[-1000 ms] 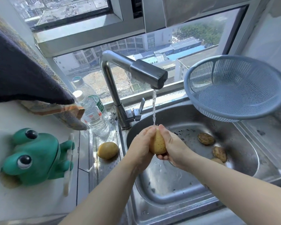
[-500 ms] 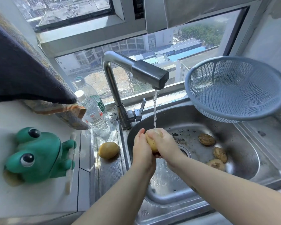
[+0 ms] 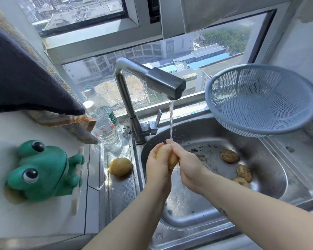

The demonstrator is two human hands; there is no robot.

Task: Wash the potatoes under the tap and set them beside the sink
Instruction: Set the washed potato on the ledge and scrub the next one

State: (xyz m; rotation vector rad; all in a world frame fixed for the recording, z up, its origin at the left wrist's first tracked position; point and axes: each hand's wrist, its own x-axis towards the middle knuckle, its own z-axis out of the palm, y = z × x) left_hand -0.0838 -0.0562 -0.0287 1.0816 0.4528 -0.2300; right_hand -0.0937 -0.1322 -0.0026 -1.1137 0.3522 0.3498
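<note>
Head view: left hand (image 3: 158, 167) and right hand (image 3: 189, 165), both curled around one potato (image 3: 164, 151) beneath the tap (image 3: 163, 82)

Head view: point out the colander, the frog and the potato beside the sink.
Colander (image 3: 257, 103), head view, bare mesh inside.
Frog (image 3: 43, 170), head view, its face.
Potato beside sink (image 3: 120, 166), head view, its middle.

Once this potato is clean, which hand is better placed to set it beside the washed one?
Probably the left hand. It holds the potato on the side nearer the drainboard, where the washed potato lies. The right hand would have to reach across the left arm.
</note>
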